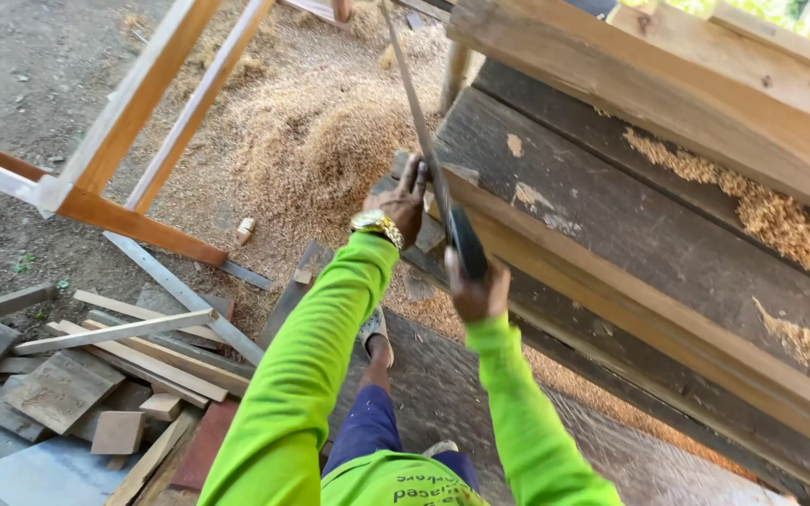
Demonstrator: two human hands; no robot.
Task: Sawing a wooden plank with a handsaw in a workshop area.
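My right hand (pixel 478 290) is shut around the dark handle of a hand saw (pixel 419 122), whose long thin blade rises steeply up and away toward the top of the view. My left hand (pixel 406 195), with a gold wristwatch on it, presses on a small piece of wood (pixel 461 174) at the near edge of a dark wooden workbench (pixel 630 225). The saw blade runs right beside the left hand's fingers. Both arms wear bright green sleeves. One foot in a sandal (pixel 375 328) shows below.
A sawdust heap (pixel 316 141) lies on the ground behind the hands. A wooden frame (pixel 133 122) leans at upper left. Several offcuts and slats (pixel 114 365) are piled at lower left. Thick planks (pixel 705 94) with shavings lie on the bench at right.
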